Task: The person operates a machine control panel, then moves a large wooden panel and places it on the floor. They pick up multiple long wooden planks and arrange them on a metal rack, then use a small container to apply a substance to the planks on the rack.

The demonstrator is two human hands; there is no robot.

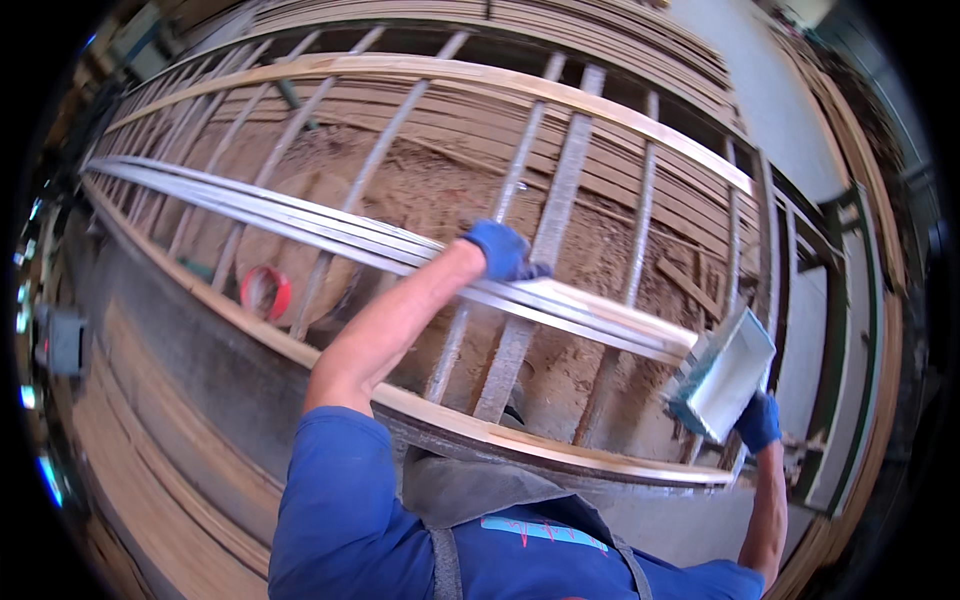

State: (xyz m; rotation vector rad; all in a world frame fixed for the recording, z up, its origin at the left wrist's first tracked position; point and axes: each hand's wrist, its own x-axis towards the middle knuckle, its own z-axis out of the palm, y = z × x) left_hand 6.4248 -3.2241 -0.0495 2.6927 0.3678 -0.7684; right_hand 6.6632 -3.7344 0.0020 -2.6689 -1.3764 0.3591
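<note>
Reaching toward twelve o'clock, the left hand (pixel 503 250) in a blue glove clamps down on long pale strips (pixel 330 232) lying across a slatted wooden rack (pixel 560 90). At four o'clock the right hand (pixel 758 420) grips a flat grey board (pixel 722 372), its fingers hidden behind it.

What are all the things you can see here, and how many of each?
Long strips: a bundle, pale grey, lying lengthwise across the rack.
Rack: one, wooden rails with grey metal crossbars, filling the middle.
Block tool: one, pale with a teal edge, at the strips' right end.
Red ring: one, on the dusty ground under the rack.
Stacked boards: many, brown, along the top.
Left hand: blue glove, grip on the strips.
Right hand: blue glove, holding the block tool.
</note>
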